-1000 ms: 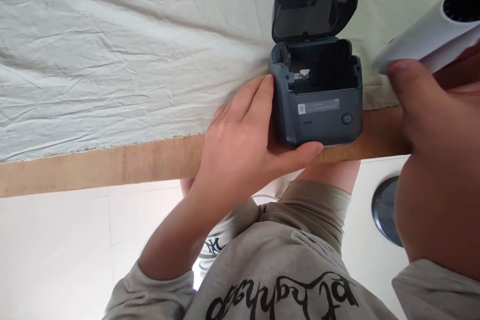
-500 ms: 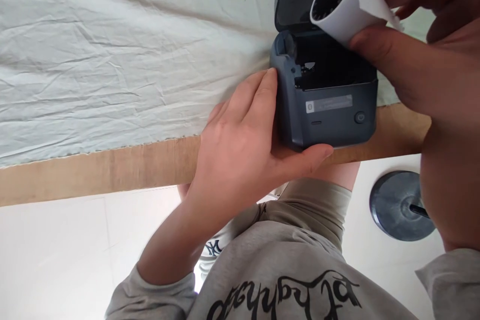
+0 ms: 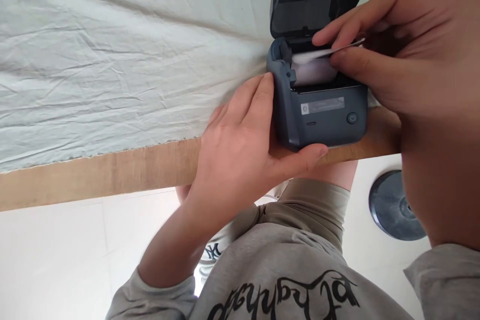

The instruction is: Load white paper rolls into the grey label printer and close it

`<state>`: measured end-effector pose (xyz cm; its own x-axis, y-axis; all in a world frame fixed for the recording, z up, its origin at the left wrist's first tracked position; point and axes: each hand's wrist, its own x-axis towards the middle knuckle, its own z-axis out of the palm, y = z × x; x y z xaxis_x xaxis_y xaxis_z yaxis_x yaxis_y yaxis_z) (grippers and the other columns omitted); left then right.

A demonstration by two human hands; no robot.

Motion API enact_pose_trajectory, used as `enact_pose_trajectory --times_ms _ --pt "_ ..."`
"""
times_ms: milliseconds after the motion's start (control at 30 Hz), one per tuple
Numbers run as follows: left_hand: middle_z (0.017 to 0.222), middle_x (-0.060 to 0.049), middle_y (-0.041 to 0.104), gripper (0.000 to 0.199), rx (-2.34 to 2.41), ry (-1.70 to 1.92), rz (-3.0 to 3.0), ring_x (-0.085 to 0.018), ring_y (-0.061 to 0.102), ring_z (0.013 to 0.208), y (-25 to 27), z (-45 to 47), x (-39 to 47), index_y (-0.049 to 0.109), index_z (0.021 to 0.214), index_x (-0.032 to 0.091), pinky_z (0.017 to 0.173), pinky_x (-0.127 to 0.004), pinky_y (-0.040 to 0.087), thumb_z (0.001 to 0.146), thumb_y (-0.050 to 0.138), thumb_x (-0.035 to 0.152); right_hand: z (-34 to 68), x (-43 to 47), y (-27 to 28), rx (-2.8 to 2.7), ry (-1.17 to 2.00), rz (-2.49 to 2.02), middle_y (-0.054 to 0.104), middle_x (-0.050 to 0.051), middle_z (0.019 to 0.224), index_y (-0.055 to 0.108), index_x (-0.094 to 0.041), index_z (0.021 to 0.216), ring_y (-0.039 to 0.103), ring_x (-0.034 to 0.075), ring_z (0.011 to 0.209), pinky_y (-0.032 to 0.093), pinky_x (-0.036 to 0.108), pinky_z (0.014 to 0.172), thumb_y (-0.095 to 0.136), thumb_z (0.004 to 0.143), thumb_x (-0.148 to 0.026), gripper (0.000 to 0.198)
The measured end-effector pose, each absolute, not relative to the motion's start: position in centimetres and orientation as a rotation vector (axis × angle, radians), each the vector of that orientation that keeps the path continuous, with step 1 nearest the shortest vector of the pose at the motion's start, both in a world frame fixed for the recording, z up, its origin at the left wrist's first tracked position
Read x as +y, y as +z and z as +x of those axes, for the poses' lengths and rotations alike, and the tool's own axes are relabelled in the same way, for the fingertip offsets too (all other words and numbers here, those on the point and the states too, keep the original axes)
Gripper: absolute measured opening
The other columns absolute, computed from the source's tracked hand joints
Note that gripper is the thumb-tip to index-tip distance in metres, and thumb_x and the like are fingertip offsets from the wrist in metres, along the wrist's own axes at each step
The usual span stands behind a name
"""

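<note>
A dark blue-grey label printer [image 3: 326, 127] sits at the table's front edge with its black lid [image 3: 313, 2] raised. Inside its compartment lies a white paper roll [image 3: 315, 72], somewhat blurred. My right hand [image 3: 397, 55] reaches over the printer's right side, its thumb and fingers pinching the loose end of the roll's paper above the compartment. My left hand [image 3: 240, 135] is pressed along the printer's left side, fingers against the casing and thumb along the front bottom edge. A power button and a small label strip show on the printer's front.
A wrinkled pale green cloth [image 3: 131, 60] covers the table, leaving a strip of bare wooden edge [image 3: 101, 172] in front. Below, on the light floor, is a round black base [image 3: 393, 205]. My lap is close under the table edge.
My right hand has lowered the paper roll from above the printer into its compartment and now pinches the paper end. The printer has shifted slightly left in view; my left hand stays on it.
</note>
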<state>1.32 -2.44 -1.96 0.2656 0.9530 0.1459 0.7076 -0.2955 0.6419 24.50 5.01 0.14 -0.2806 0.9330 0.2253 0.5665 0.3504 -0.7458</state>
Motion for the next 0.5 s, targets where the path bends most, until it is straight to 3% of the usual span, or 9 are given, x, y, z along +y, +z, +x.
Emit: enact_pose_trajectory --times_ms 133,267,400,500 --pt "0.165 -0.01 0.062 0.088 1.494 0.711 2.055 -0.037 0.06 0.153 -1.8 1.4 -2.5 0.053 0.157 0.026 0.126 -0.05 0.053 0.087 0.085 0.069 24.9 5.4 -0.7 -2.008 0.742 -1.144 0.074 -0.003 0.108 0.073 -0.015 0.095 0.066 -0.001 0.099 0.047 0.02 0.081 0.072 0.095 -0.035 0.02" --pt "0.164 -0.009 0.061 0.092 1.452 0.735 2.061 -0.034 0.062 0.15 -1.7 1.5 -2.7 0.039 0.169 0.03 0.127 -0.05 0.052 0.094 0.083 0.058 25.6 5.5 -0.7 -2.071 0.856 -0.949 0.071 0.0 0.111 0.068 -0.015 0.089 0.063 0.002 0.104 0.045 0.026 0.083 0.073 0.095 -0.042 0.027" --pt "0.163 -0.01 0.058 0.063 1.373 0.746 2.166 -0.035 0.06 0.151 -1.8 1.1 -2.8 0.057 0.161 0.039 0.126 -0.052 0.052 0.103 0.074 0.058 25.9 5.5 -0.6 -2.131 0.989 -0.921 0.069 0.0 0.123 0.073 -0.017 0.09 0.065 0.005 0.107 0.052 0.031 0.095 0.074 0.093 -0.061 0.045" --pt "0.165 -0.014 0.054 0.052 1.342 0.715 2.217 -0.038 0.059 0.15 -2.0 0.8 -2.8 0.066 0.154 0.04 0.124 -0.058 0.053 0.106 0.069 0.06 25.8 5.7 -1.3 -1.99 0.995 -0.912 0.069 0.002 0.118 0.075 -0.017 0.09 0.065 0.009 0.112 0.053 0.034 0.105 0.065 0.096 -0.071 0.056"
